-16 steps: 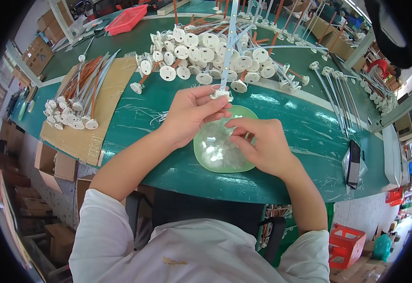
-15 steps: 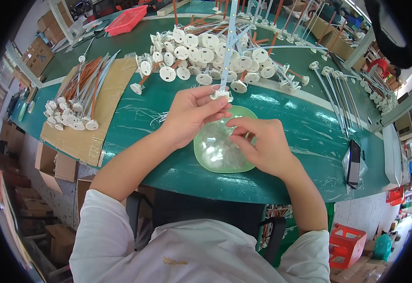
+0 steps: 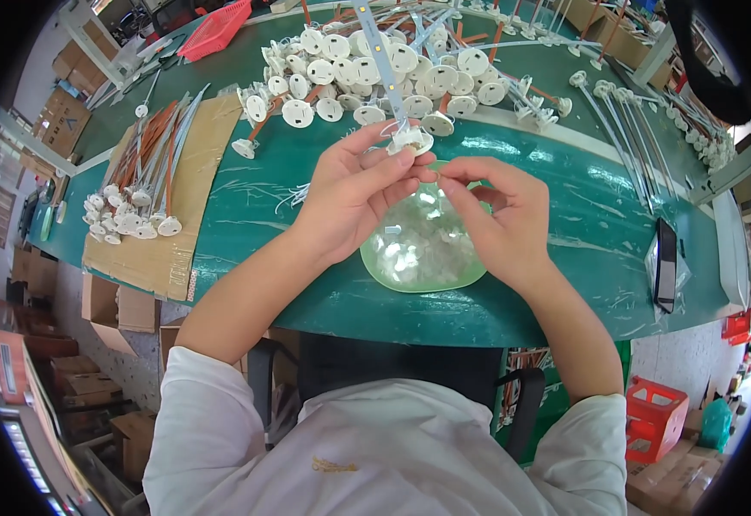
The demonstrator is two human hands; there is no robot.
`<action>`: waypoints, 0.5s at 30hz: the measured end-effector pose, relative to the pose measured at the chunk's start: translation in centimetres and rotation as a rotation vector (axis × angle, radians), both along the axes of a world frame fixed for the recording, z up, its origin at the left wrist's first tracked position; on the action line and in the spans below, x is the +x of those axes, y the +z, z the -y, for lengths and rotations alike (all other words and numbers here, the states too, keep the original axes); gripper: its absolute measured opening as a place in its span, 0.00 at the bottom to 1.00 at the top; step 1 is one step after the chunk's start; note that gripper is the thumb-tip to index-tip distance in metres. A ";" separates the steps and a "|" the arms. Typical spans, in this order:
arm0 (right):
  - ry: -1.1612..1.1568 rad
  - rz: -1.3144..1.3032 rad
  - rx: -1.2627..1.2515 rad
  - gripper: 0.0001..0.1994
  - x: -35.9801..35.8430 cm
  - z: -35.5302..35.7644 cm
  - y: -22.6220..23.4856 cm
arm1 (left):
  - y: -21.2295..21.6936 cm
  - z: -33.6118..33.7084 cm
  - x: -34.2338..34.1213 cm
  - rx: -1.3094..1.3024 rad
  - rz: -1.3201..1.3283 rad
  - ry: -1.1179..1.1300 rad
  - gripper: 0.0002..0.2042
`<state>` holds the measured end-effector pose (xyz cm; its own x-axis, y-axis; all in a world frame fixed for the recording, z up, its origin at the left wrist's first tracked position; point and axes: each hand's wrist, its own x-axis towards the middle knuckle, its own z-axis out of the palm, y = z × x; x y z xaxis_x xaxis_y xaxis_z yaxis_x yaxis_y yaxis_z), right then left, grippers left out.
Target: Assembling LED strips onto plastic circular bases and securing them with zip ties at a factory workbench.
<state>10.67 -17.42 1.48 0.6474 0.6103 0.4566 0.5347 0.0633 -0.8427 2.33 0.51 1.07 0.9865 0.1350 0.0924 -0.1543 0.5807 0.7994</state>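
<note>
My left hand (image 3: 341, 198) is closed on an LED light strip by its white round base (image 3: 416, 142). The narrow strip (image 3: 379, 62), dotted with small yellow chips, rises from the base and leans away to the left. Close beside the left fingertips, my right hand (image 3: 511, 219) has its thumb and forefinger pinched together. Whatever lies in that pinch is too small to make out. Below both hands sits a pale green bowl (image 3: 431, 287) with many small clear pieces (image 3: 423, 241) in it.
Beyond my hands lies a big heap of white-based strips (image 3: 362, 77). More strips rest on a cardboard sheet (image 3: 208, 163) at left, and several at right (image 3: 629, 142). A dark phone (image 3: 666, 265) lies near the right edge; a red basket (image 3: 216, 33) stands far left.
My right hand has risen from over the bowl to the left fingertips, its fingers now pinched. The held strip leans more to the left. The whole view has shifted slightly.
</note>
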 end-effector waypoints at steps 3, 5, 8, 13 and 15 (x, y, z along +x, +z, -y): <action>-0.040 -0.003 0.062 0.08 0.0 -0.1 -0.3 | -0.4 0.0 0.0 -0.072 -0.012 -0.025 0.16; -0.081 -0.012 0.082 0.09 -0.2 -0.3 -0.5 | -0.4 0.3 0.0 -0.130 -0.047 -0.059 0.14; -0.099 0.100 0.147 0.07 -0.5 -0.4 -0.5 | -0.5 0.5 -0.1 -0.149 -0.016 -0.145 0.14; -0.150 0.435 0.153 0.07 -0.8 -0.3 -0.6 | -0.6 1.2 -0.1 -0.098 -0.058 -0.137 0.16; -0.171 0.424 0.193 0.07 -0.8 -0.4 -0.7 | -0.5 1.6 0.0 -0.104 -0.063 -0.035 0.17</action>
<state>9.91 -17.05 0.79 0.4637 0.3905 0.7953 0.8440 0.0783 -0.5306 2.29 -1.08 0.54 0.9942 0.1059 0.0169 -0.0834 0.6650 0.7422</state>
